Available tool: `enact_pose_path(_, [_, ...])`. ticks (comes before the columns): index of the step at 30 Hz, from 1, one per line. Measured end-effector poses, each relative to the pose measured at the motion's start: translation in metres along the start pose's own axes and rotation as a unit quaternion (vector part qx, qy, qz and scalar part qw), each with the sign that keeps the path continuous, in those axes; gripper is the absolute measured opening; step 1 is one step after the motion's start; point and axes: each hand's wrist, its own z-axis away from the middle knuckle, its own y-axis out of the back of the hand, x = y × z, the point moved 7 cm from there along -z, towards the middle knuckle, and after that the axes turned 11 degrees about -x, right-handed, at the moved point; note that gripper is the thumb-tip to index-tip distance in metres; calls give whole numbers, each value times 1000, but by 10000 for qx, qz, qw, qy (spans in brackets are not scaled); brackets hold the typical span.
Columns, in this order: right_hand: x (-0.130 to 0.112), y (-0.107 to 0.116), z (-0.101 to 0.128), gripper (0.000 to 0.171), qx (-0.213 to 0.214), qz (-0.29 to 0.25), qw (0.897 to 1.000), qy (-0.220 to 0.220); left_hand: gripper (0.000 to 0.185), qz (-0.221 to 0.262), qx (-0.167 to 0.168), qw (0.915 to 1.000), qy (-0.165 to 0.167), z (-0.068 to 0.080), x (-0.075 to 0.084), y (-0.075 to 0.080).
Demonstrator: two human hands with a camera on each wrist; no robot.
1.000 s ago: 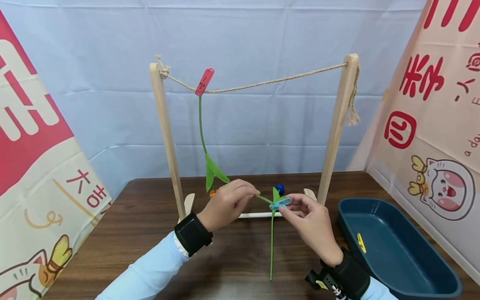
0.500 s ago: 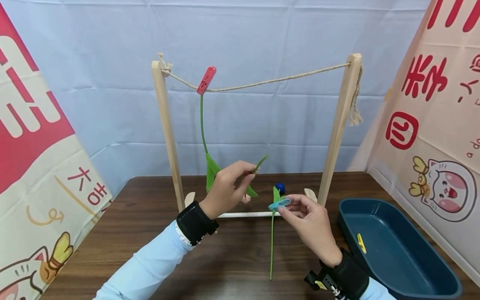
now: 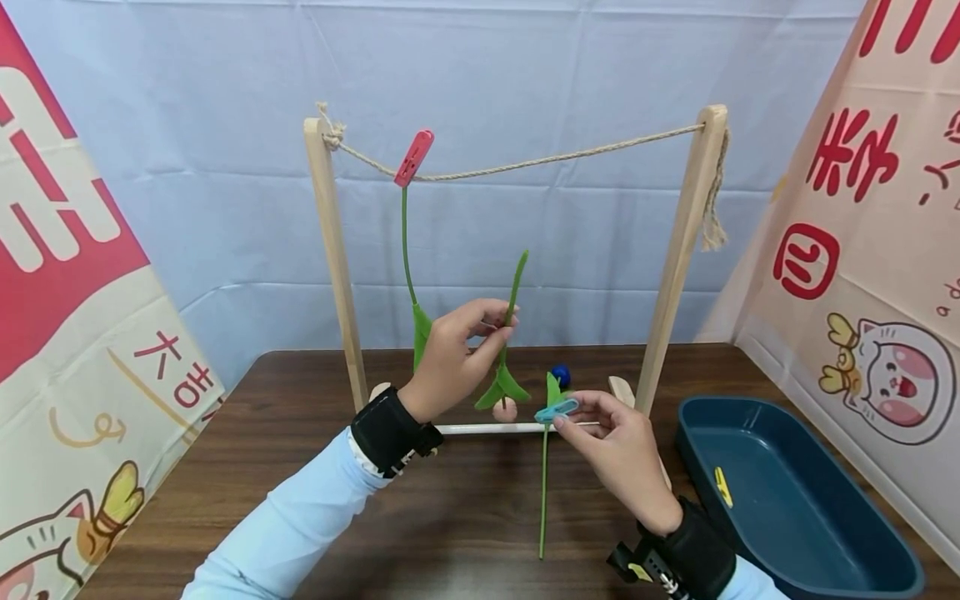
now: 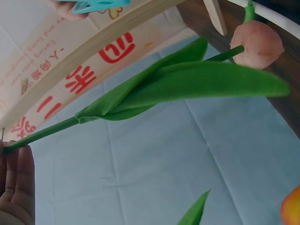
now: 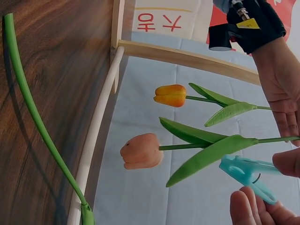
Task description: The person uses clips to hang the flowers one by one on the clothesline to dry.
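Observation:
My left hand (image 3: 459,360) pinches the stem of an artificial pink tulip (image 5: 143,151), which hangs head down with its green leaves (image 4: 178,84) just below the fingers. In my right hand (image 3: 618,446) a light blue clothespin (image 5: 248,173) is held between thumb and fingers, level with the pink bloom in the head view. To the left, an orange tulip (image 5: 171,95) hangs upside down, its stem clamped by a red clothespin (image 3: 414,158) on the rope (image 3: 555,158). My left hand hides its bloom in the head view. A blue tulip (image 3: 560,375) lies on the table, stem toward me.
Two wooden posts (image 3: 678,267) hold the sagging rope, with a white crossbar (image 3: 480,429) low between them. A dark teal tray (image 3: 817,508) stands at the right with a yellow clothespin (image 3: 722,487) inside. Printed cloths (image 3: 75,333) flank the wooden table (image 3: 420,533).
My left hand has lifted the pink tulip off the table area, moving up and slightly left, and its stem has swung from sideways to upright. My right hand stays almost still with the clothespin.

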Motion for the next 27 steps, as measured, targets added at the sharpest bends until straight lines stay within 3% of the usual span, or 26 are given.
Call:
enact_pose_path(11, [1,-3,1,30,-123,-56,9999,67,19,481,65,9969,614,-13,-6,8])
enact_pose_path(27, [-2,-2,2,28,-94,-84,9999,92,22,1118,174,9846,1332,-28,-16,20])
